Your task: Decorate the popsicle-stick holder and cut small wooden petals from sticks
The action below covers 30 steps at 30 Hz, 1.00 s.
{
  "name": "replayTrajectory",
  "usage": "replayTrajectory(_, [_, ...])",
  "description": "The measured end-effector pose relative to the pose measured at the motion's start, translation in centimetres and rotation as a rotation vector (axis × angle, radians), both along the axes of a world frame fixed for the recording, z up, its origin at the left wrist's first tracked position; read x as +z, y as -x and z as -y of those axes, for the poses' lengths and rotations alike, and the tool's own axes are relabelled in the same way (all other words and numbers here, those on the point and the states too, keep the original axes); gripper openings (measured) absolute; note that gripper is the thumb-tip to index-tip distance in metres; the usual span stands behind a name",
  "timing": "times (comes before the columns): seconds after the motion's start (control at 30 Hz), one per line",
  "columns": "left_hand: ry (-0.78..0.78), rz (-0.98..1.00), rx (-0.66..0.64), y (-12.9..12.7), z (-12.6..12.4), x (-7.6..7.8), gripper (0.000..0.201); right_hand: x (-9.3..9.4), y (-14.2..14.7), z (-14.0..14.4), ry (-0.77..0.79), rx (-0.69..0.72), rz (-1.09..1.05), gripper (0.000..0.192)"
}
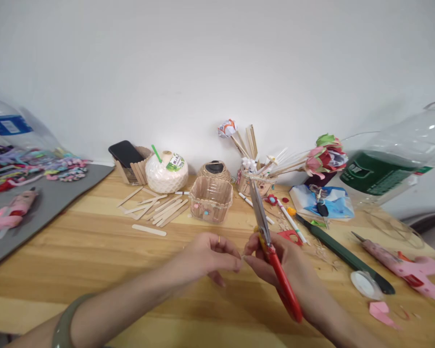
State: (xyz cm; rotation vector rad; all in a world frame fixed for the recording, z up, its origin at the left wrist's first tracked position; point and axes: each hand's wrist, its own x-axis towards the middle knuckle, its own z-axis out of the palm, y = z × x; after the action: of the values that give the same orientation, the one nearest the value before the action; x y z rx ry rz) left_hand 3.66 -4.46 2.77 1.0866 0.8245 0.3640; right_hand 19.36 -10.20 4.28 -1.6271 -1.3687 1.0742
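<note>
My right hand (286,258) holds a pair of scissors (283,280) with red handles, the blades pointing up and away from me. The same hand's thumb and forefinger are pinched together at a tiny pale bit too small to name. My left hand (213,256), with a ring on one finger, meets those fingertips; its thumb and fingers are drawn together, and what they hold, if anything, is hidden. Beyond both hands stands a small basket (210,200) of wooden sticks with a clear lining and little flower decorations.
Loose craft sticks (149,230) lie left of the basket. Behind are a white coconut (166,176), a twine roll (213,170) and a phone (126,153) in a stick holder. To the right lie a green-handled tool (348,253), a pink glue gun (402,266) and a large bottle (373,171).
</note>
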Motion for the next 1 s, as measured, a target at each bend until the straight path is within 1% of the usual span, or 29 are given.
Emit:
replayTrajectory(0.1, [-0.069, -0.047, -0.015, 0.0, -0.1, 0.1, 0.01, 0.0, 0.1, -0.1, -0.002, 0.027, 0.02, 0.013])
replayTrajectory(0.17, [-0.105, -0.044, 0.001, 0.1, -0.1, 0.1, 0.01, 0.1, 0.3, -0.1, 0.002, 0.007, 0.011, 0.016])
replayTrajectory(0.23, [-0.131, -0.015, 0.059, 0.1, 0.0, 0.1, 0.012, 0.3, 0.5, 0.0, 0.019, -0.037, -0.001, 0.02])
replayTrajectory(0.3, [-0.153, 0.019, 0.144, 0.1, 0.1, 0.0, 0.014, 0.3, 0.7, -0.1, 0.032, -0.072, -0.019, 0.021])
replayTrajectory(0.37, [-0.187, 0.044, 0.222, 0.0, 0.2, -0.1, 0.015, 0.1, 0.8, -0.2, 0.015, -0.079, -0.04, 0.021])
replayTrajectory(0.43, [-0.239, 0.046, 0.27, -0.1, 0.4, -0.3, 0.015, -0.3, 0.8, -0.3, -0.026, -0.068, -0.061, 0.02])
replayTrajectory(0.57, [-0.354, 0.041, 0.319, -0.2, 0.8, -0.7, 0.014, -0.9, 1.0, -0.5, -0.043, -0.06, -0.078, 0.016])
replayTrajectory(0.73, [-0.542, 0.044, 0.348, -0.1, 1.0, -1.3, 0.012, -0.6, 1.0, -0.4, -0.048, -0.057, -0.051, 0.015])
replayTrajectory(0.9, [-0.654, 0.112, 0.383, 0.0, 1.3, -1.6, 0.011, -0.6, 1.2, -0.6, -0.065, -0.047, -0.015, 0.012])
replayTrajectory(1.0, [-0.778, 0.142, 0.397, 0.1, 1.3, -1.6, 0.01, -0.6, 1.3, -0.7, -0.062, -0.049, -0.038, 0.012])
